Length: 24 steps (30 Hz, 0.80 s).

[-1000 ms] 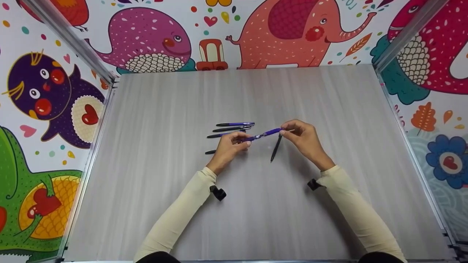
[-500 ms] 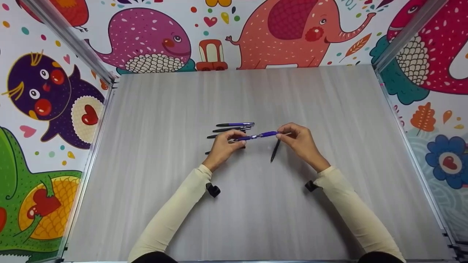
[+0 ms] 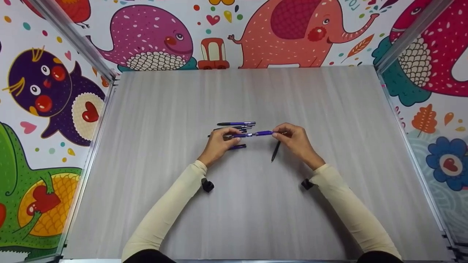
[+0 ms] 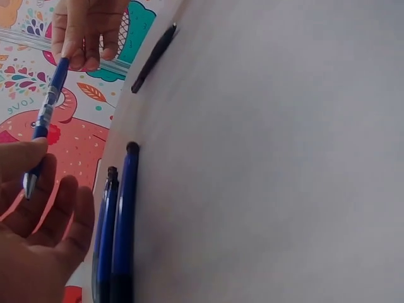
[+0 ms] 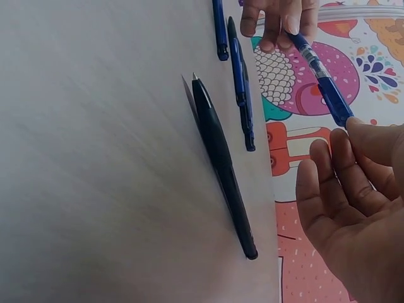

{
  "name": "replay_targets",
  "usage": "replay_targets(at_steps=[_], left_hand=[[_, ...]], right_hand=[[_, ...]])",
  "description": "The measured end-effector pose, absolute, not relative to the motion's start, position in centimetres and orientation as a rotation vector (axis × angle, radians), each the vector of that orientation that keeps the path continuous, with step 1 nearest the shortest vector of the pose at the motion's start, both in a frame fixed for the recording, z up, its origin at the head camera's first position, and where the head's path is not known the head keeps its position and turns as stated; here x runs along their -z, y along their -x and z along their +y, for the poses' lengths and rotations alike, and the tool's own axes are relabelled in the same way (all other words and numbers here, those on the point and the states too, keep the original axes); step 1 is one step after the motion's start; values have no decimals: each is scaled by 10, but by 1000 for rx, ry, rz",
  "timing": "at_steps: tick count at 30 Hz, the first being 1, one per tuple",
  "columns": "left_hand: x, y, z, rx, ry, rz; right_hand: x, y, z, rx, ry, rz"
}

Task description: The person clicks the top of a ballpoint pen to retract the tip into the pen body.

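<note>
A blue pen with a silvery middle [image 3: 252, 135] stretches between both hands above the table. My left hand [image 3: 217, 146] pinches its metal-tipped end between thumb and fingers, as the left wrist view shows. At the clip end, the thumb and fingertips of my right hand [image 3: 297, 142] pinch the pen [image 5: 334, 101]. Below the right hand lies a black pen [image 5: 221, 161] on the table, its tip pointing toward the person. Several blue-and-black pens [image 3: 237, 124] lie roughly side by side beyond and beneath the left hand, which partly hides them.
The light grey wood-grain table [image 3: 234, 212] has metal framing along its sides. Behind it and at both sides stand panels printed with cartoon animals [image 3: 292, 33]. A small black device [image 3: 207, 185] sits at the left wrist, and another [image 3: 307, 184] at the right.
Both hands have drifted left with the blue pen, which now lies more level across the view. The left hand covers different parts of the pens on the table. The black pen stays put.
</note>
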<state>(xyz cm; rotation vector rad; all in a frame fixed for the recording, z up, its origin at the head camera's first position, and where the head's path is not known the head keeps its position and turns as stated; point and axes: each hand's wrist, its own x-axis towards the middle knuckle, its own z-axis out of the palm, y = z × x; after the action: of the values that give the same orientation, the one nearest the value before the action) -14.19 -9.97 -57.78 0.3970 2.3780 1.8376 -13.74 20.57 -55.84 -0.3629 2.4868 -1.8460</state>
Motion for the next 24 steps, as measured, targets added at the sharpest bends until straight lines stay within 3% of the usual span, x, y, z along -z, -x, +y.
replay_targets(at_steps=[24], left_hand=[[582,169,-112,-1634,-503,2610]], right_hand=[[570,159,191,1787,349,2503]])
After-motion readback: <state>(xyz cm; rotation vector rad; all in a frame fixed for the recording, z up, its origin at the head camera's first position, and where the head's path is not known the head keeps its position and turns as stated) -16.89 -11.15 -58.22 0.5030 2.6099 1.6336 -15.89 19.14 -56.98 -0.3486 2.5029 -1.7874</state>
